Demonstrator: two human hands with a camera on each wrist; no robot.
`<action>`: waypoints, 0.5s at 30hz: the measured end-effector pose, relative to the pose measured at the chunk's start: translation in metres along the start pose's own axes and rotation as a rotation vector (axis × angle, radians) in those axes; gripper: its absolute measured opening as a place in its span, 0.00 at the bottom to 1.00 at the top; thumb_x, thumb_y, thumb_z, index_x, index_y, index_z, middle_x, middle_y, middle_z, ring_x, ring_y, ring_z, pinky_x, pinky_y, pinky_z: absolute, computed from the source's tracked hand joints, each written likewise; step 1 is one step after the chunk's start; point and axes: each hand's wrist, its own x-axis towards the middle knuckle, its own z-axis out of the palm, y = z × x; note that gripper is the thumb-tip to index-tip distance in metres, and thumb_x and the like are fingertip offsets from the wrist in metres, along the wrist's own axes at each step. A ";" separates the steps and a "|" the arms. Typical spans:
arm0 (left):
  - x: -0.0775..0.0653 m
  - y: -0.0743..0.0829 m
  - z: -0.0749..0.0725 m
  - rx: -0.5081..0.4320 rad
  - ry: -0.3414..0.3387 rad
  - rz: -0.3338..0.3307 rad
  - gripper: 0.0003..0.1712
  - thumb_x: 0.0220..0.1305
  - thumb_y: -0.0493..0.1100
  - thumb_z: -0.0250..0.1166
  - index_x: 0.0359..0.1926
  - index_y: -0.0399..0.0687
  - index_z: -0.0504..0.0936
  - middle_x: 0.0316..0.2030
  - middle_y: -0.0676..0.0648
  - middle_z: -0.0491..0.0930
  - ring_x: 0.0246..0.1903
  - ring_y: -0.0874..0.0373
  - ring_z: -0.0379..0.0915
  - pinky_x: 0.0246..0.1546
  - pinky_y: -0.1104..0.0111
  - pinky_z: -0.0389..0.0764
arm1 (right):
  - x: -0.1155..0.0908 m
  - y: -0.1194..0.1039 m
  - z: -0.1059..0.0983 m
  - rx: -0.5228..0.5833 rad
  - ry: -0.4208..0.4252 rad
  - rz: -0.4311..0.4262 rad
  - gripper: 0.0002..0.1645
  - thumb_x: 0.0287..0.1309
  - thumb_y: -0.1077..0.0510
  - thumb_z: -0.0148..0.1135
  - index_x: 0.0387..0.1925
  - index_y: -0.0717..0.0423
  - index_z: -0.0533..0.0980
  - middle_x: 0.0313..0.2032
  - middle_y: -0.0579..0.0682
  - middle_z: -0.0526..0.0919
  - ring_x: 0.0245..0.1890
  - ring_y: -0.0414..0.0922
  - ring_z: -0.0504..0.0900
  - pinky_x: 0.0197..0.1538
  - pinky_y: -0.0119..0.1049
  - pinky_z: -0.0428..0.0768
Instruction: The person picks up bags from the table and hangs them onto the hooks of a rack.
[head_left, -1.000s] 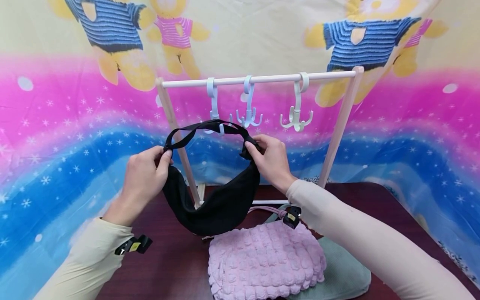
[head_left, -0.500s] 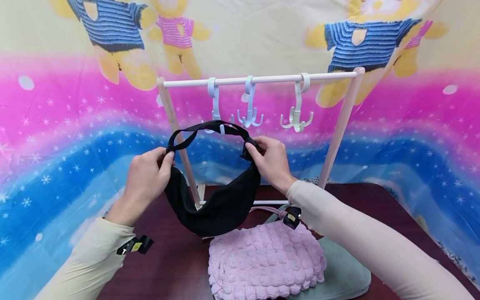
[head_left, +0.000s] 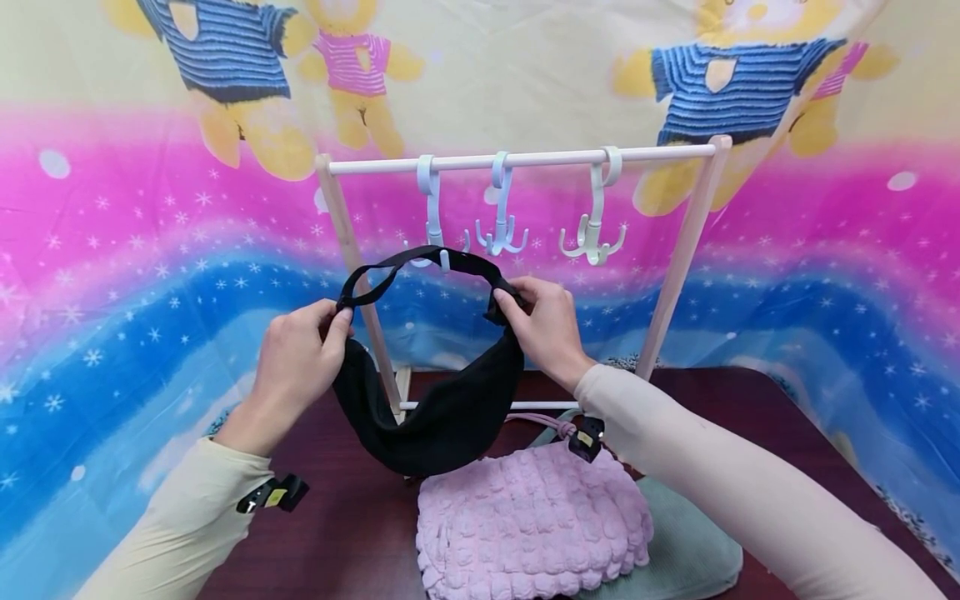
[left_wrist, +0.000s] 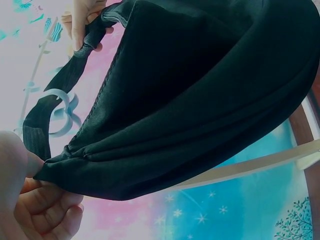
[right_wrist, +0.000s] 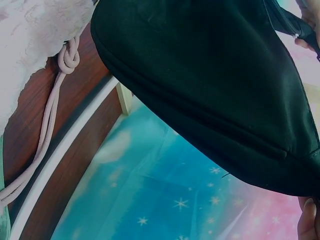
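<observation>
Left hand [head_left: 300, 354] and right hand [head_left: 546, 325] pinch a black bag [head_left: 442, 425], part-hiding the rack [head_left: 551, 157]; only the left wrist view misses the pink bag [head_left: 532, 525].

Bear-print backdrop [head_left: 517, 75] behind dark-red table [head_left: 337, 533]

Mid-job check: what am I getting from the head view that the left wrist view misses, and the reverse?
Only the head view shows the pink puffy bag, the grey-green corduroy bag partly beneath it, and both sleeves.

Only the left wrist view makes out the stitched line along one edge of the black shoulder bag.

Both show that black shoulder bag, its strap, the pale blue hook at the strap, the left hand and the right hand.
</observation>
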 end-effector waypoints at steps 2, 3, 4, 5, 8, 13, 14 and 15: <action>0.000 0.000 0.000 -0.002 -0.002 0.000 0.17 0.77 0.45 0.56 0.31 0.43 0.83 0.20 0.44 0.80 0.19 0.54 0.65 0.22 0.64 0.63 | 0.000 0.001 0.000 -0.003 -0.001 0.004 0.14 0.70 0.55 0.62 0.48 0.60 0.84 0.41 0.56 0.91 0.37 0.48 0.88 0.44 0.44 0.84; 0.000 0.000 0.001 -0.003 -0.003 0.000 0.17 0.77 0.45 0.56 0.31 0.43 0.83 0.20 0.44 0.80 0.19 0.54 0.65 0.22 0.64 0.63 | -0.001 0.001 -0.001 -0.003 -0.001 0.006 0.14 0.70 0.55 0.62 0.48 0.60 0.84 0.40 0.56 0.91 0.37 0.48 0.88 0.44 0.44 0.84; 0.000 0.001 0.001 -0.003 -0.003 0.001 0.17 0.77 0.45 0.56 0.31 0.43 0.83 0.20 0.44 0.80 0.19 0.54 0.65 0.22 0.64 0.63 | -0.001 0.001 -0.001 -0.005 -0.001 0.007 0.14 0.70 0.54 0.62 0.48 0.60 0.84 0.40 0.55 0.91 0.37 0.47 0.88 0.43 0.43 0.84; -0.001 0.001 0.001 -0.004 -0.004 0.001 0.17 0.77 0.45 0.56 0.31 0.43 0.83 0.21 0.44 0.81 0.19 0.54 0.65 0.22 0.64 0.63 | -0.001 0.002 -0.001 -0.005 -0.001 0.008 0.14 0.70 0.54 0.62 0.48 0.60 0.84 0.40 0.55 0.91 0.37 0.47 0.88 0.43 0.43 0.84; -0.001 0.001 0.002 -0.005 -0.007 0.002 0.17 0.77 0.45 0.56 0.31 0.43 0.83 0.21 0.44 0.81 0.19 0.54 0.65 0.21 0.64 0.63 | -0.002 0.002 -0.002 -0.006 -0.003 0.013 0.14 0.70 0.54 0.62 0.47 0.59 0.84 0.39 0.55 0.91 0.36 0.47 0.87 0.43 0.43 0.83; -0.001 0.002 0.003 -0.005 -0.010 0.005 0.17 0.76 0.44 0.57 0.31 0.43 0.83 0.21 0.44 0.81 0.19 0.54 0.65 0.21 0.64 0.63 | -0.003 0.004 -0.003 -0.008 -0.004 0.025 0.14 0.70 0.54 0.62 0.47 0.59 0.84 0.40 0.55 0.91 0.35 0.46 0.87 0.43 0.43 0.83; -0.001 0.002 0.003 -0.005 -0.011 0.005 0.17 0.76 0.44 0.57 0.31 0.43 0.83 0.21 0.44 0.81 0.19 0.54 0.65 0.21 0.64 0.63 | -0.003 0.005 -0.003 -0.008 -0.004 0.026 0.14 0.70 0.54 0.62 0.47 0.59 0.84 0.40 0.55 0.90 0.35 0.46 0.87 0.43 0.43 0.83; -0.001 0.002 0.004 -0.006 -0.013 0.006 0.17 0.76 0.44 0.57 0.31 0.43 0.83 0.21 0.44 0.81 0.19 0.54 0.65 0.21 0.64 0.63 | -0.003 0.006 -0.003 -0.009 -0.003 0.025 0.14 0.70 0.54 0.62 0.47 0.60 0.84 0.40 0.55 0.90 0.35 0.47 0.87 0.43 0.43 0.84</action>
